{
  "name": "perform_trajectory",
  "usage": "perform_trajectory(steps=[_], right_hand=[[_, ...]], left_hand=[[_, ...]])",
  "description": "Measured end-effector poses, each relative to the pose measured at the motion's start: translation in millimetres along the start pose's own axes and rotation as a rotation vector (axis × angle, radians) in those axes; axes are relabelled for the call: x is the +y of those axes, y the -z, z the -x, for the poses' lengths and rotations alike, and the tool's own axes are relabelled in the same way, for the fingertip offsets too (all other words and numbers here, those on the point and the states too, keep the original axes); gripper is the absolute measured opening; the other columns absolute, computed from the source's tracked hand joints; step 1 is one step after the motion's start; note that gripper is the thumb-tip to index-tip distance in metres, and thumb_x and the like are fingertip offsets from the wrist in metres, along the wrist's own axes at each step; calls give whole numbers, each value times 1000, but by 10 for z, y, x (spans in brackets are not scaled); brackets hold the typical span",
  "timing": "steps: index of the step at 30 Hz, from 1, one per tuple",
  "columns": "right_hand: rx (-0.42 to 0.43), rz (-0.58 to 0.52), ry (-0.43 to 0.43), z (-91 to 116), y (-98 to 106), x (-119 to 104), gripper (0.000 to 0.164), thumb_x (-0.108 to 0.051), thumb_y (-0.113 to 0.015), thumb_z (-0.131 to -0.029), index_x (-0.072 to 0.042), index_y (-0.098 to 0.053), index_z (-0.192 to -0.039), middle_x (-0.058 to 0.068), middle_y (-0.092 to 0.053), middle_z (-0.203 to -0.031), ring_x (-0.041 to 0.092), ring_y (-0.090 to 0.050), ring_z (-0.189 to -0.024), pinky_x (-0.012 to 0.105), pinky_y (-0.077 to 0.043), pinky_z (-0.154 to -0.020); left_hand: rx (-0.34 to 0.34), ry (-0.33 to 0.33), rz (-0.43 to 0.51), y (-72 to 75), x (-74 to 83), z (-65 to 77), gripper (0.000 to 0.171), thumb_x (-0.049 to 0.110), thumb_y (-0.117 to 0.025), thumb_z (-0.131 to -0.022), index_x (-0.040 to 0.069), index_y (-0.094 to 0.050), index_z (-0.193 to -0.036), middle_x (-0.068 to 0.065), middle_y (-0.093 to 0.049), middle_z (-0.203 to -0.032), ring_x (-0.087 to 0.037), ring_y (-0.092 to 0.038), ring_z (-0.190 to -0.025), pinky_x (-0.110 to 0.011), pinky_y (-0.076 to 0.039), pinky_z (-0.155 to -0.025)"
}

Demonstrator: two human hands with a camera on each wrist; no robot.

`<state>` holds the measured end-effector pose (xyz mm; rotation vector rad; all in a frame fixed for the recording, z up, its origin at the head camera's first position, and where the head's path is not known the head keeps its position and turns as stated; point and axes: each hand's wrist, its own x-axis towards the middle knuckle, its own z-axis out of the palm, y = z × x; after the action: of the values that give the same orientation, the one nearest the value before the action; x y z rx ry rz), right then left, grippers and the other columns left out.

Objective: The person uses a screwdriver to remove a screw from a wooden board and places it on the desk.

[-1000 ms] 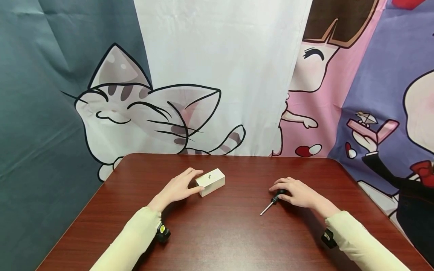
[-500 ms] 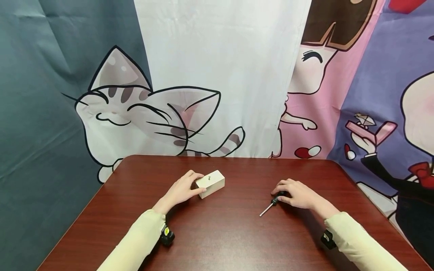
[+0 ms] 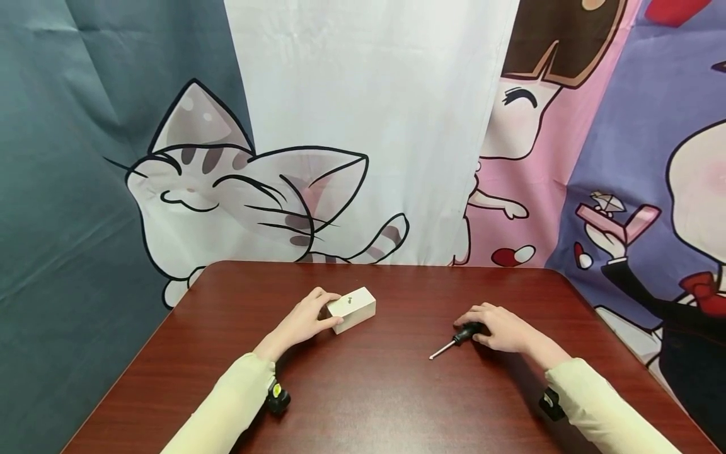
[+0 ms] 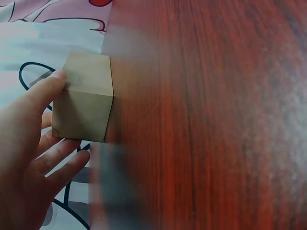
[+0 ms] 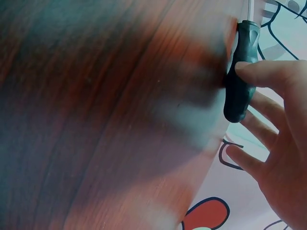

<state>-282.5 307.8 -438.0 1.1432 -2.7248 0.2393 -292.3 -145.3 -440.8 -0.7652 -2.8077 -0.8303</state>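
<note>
My left hand (image 3: 303,317) holds the near-left end of a pale wooden block (image 3: 358,309), its thumb on one side and its fingers round the other. A small metal screw (image 3: 350,301) stands up from the block's top face. The left wrist view shows the thumb against the edge of the block (image 4: 82,115). Over on the right, my right hand (image 3: 499,326) pinches a black-handled screwdriver (image 3: 467,332) between thumb and fingers. Its bright shaft points toward the lower left, low over the table. In the right wrist view, the thumb presses the screwdriver handle (image 5: 242,91).
Both hands work over a dark red wood-grain table (image 3: 374,403). Behind its far edge hangs a printed cloth (image 3: 368,113) with a cartoon cat and figures. A small black wrist camera (image 3: 278,398) sits on the left sleeve, another camera (image 3: 551,403) on the right.
The screwdriver has turned slightly in my right hand, its tip shifting left and more of the handle showing. My left hand has moved a little right against the block, which stays put.
</note>
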Motion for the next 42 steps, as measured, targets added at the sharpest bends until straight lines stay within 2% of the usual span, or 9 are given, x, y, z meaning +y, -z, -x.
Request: perform_trajectory(steps=[6, 11, 16, 23, 28, 32, 37, 42], right_hand=[[-9, -4, -40, -1, -7, 3, 36, -10, -77, -77, -24, -71, -110, -9, -68, -103, 13, -58, -93, 34, -52, -74], [-26, -16, -104, 6, 17, -21, 30, -13, -78, -78, -20, -70, -106, -7, -66, -100, 13, -57, -92, 35, -52, -75], [-58, -57, -153, 26, 16, -6, 26, -15, -77, -80, -20, -68, -104, -7, -63, -99, 12, -55, -90, 34, -51, -76], [-28, -131, -114, 47, 60, 40, 25, -16, -80, -80, -23, -68, -101, -10, -61, -94, 9, -52, -88, 29, -46, -75], [36, -200, -71, 44, 131, 63, 25, -16, -81, -80, -24, -68, -100, -11, -61, -90, 8, -49, -83, 22, -42, -69], [71, -302, -67, 64, 172, 79, 25, -16, -81, -82, -23, -68, -102, -10, -63, -91, 5, -52, -80, 19, -46, -65], [76, -502, -144, 84, 209, 78, 27, -17, -79, -85, -20, -68, -110, -5, -68, -97, 5, -60, -80, 19, -51, -69], [114, -666, -194, 45, 232, 57, 29, -15, -76, -87, -14, -64, -113, 3, -71, -94, 9, -66, -81, 21, -53, -73]], left_hand=[[-25, -16, 78, -40, -26, 38, 48, 31, -72, -91, 15, -58, -134, -5, -51, -107, -15, -55, -90, -24, -53, -78], [-51, -38, 159, -54, -23, 61, 48, 28, -72, -91, 13, -58, -134, -6, -50, -105, -15, -55, -93, -26, -57, -80], [-87, -52, 200, -56, -4, 87, 47, 27, -72, -92, 13, -58, -134, -7, -50, -105, -18, -55, -98, -30, -59, -82], [-119, -53, 216, -26, 66, 124, 47, 28, -71, -92, 13, -57, -135, -7, -51, -106, -22, -56, -101, -34, -59, -84], [-124, -63, 257, -22, 69, 130, 46, 25, -72, -92, 12, -58, -134, -8, -51, -105, -24, -56, -100, -30, -59, -84], [-127, -71, 294, -34, 65, 129, 46, 22, -72, -91, 11, -58, -134, -8, -51, -106, -25, -58, -100, -27, -59, -84], [-133, -70, 322, -36, 76, 136, 46, 19, -73, -90, 11, -59, -133, -8, -52, -106, -24, -59, -102, -33, -60, -88], [-123, -52, 336, -52, 89, 150, 46, 20, -74, -89, 12, -58, -132, -8, -54, -111, -23, -59, -108, -33, -59, -91]])
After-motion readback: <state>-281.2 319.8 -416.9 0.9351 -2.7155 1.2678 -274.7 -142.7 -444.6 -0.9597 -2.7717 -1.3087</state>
